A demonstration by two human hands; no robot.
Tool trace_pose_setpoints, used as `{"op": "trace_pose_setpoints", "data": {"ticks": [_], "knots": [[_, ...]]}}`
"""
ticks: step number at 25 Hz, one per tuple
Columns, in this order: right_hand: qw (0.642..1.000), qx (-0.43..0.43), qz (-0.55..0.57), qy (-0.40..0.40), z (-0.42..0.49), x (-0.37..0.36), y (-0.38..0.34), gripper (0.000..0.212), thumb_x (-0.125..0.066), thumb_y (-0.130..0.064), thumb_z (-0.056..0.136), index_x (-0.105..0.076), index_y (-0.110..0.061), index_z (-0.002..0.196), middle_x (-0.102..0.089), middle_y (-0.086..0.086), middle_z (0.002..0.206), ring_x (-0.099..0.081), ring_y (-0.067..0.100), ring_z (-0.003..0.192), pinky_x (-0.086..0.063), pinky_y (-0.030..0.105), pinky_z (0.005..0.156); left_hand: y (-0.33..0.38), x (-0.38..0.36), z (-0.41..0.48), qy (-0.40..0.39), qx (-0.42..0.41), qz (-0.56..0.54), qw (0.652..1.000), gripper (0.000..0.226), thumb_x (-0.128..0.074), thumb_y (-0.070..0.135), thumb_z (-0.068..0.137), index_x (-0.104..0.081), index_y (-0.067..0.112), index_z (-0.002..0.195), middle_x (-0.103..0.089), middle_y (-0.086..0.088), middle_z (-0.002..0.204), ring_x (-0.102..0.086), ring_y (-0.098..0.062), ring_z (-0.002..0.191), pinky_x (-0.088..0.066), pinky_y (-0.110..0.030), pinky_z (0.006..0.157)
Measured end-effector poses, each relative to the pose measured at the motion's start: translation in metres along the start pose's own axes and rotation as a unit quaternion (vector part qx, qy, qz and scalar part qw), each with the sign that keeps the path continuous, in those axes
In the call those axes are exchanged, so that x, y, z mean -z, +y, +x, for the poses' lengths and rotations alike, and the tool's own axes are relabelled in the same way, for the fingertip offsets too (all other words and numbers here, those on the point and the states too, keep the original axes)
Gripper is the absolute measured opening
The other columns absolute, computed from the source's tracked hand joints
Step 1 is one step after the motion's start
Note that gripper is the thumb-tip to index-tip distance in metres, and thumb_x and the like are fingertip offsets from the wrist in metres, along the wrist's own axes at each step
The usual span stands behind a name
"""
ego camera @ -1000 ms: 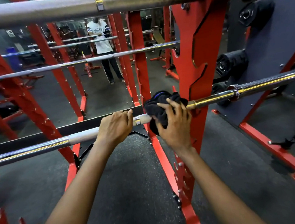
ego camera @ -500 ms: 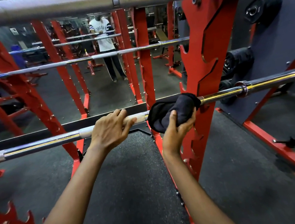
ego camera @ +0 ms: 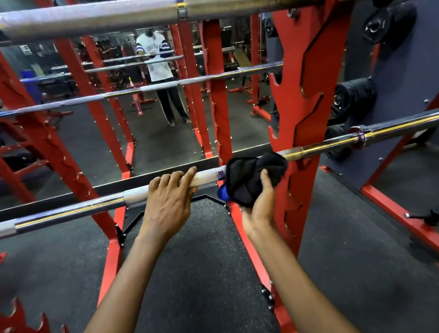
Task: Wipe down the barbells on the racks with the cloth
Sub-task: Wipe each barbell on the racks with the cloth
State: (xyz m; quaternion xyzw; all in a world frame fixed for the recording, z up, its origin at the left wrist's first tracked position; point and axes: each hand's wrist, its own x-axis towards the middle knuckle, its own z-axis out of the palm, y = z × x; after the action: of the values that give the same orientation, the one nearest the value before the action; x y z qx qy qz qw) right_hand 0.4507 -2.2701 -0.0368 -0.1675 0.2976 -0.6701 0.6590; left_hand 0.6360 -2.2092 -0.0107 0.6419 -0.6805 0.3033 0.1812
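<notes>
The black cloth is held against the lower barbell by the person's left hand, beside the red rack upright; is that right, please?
Not quite: the head view shows the right hand holding the black cloth against the lower barbell, beside the red rack upright. The left hand grips the barbell further along, without cloth.

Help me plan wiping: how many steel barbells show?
3 clearly: a steel barbell across the top, another mid-height behind, a third gripped by the left hand and right hand holding black cloth. Fainter far bars may be reflections.
</notes>
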Motion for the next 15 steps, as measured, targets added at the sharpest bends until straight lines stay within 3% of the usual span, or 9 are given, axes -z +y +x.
{"op": "trace_pose_setpoints", "data": {"ticks": [3, 6, 8, 10, 12, 15], "knots": [[0.999, 0.028, -0.013, 0.013, 0.002, -0.003, 0.015, 0.071, -0.075, -0.050, 0.077, -0.054, -0.019, 0.137, -0.066, 0.009, 0.135, -0.063, 0.025, 0.127, -0.046, 0.050, 0.112, -0.002, 0.002, -0.006, 0.002, -0.005, -0.014, 1.000, 0.051, -0.046, 0.032, 0.101, -0.040, 0.024, 0.151, -0.056, -0.001, 0.119, -0.052, -0.026, 0.101, -0.037, -0.041, 0.092], [0.999, -0.014, 0.019, -0.046, 0.011, -0.001, 0.013, 0.073, -0.074, -0.047, 0.082, -0.052, -0.015, 0.144, -0.065, 0.011, 0.138, -0.060, 0.027, 0.131, -0.041, 0.051, 0.117, -0.009, 0.006, -0.015, 0.003, 0.014, -0.021, 1.000, 0.051, -0.044, 0.034, 0.102, -0.038, 0.026, 0.152, -0.053, -0.001, 0.121, -0.050, -0.025, 0.108, -0.036, -0.040, 0.098], [0.998, -0.022, -0.018, -0.062, 0.000, 0.003, 0.011, 0.056, -0.067, -0.035, 0.095, -0.052, -0.013, 0.144, -0.066, 0.008, 0.137, -0.063, 0.020, 0.126, -0.046, 0.043, 0.113, -0.018, 0.008, -0.022, 0.019, 0.018, -0.016, 1.000, 0.051, -0.046, 0.034, 0.102, -0.040, 0.025, 0.151, -0.052, -0.002, 0.121, -0.049, -0.026, 0.109, -0.035, -0.040, 0.101], [0.990, 0.080, -0.116, -0.005, -0.018, 0.000, 0.005, 0.037, -0.064, -0.019, 0.100, -0.054, -0.007, 0.134, -0.067, 0.004, 0.127, -0.066, 0.004, 0.110, -0.048, 0.026, 0.102, -0.020, 0.009, -0.026, 0.025, 0.017, -0.011, 0.999, 0.051, -0.049, 0.033, 0.101, -0.040, 0.024, 0.151, -0.051, -0.003, 0.122, -0.048, -0.026, 0.110, -0.033, -0.039, 0.102], [0.940, 0.253, -0.224, 0.048, -0.032, -0.008, -0.005, 0.044, -0.069, -0.015, 0.094, -0.052, -0.003, 0.133, -0.061, 0.009, 0.128, -0.060, 0.006, 0.113, -0.043, 0.017, 0.102, -0.022, 0.010, -0.029, 0.020, 0.024, -0.004, 0.999, 0.053, -0.053, 0.031, 0.099, -0.041, 0.023, 0.150, -0.051, -0.003, 0.121, -0.047, -0.026, 0.111, -0.032, -0.039, 0.103], [0.769, 0.440, -0.463, -0.008, -0.018, -0.011, -0.014, 0.063, -0.074, -0.026, 0.082, -0.057, -0.004, 0.138, -0.058, 0.016, 0.130, -0.049, 0.025, 0.125, -0.032, 0.028, 0.111, -0.034, 0.012, -0.035, 0.017, 0.043, 0.011, 0.999, 0.059, -0.062, 0.026, 0.091, -0.043, 0.020, 0.147, -0.051, -0.004, 0.120, -0.048, -0.027, 0.111, -0.032, -0.040, 0.105]]}}
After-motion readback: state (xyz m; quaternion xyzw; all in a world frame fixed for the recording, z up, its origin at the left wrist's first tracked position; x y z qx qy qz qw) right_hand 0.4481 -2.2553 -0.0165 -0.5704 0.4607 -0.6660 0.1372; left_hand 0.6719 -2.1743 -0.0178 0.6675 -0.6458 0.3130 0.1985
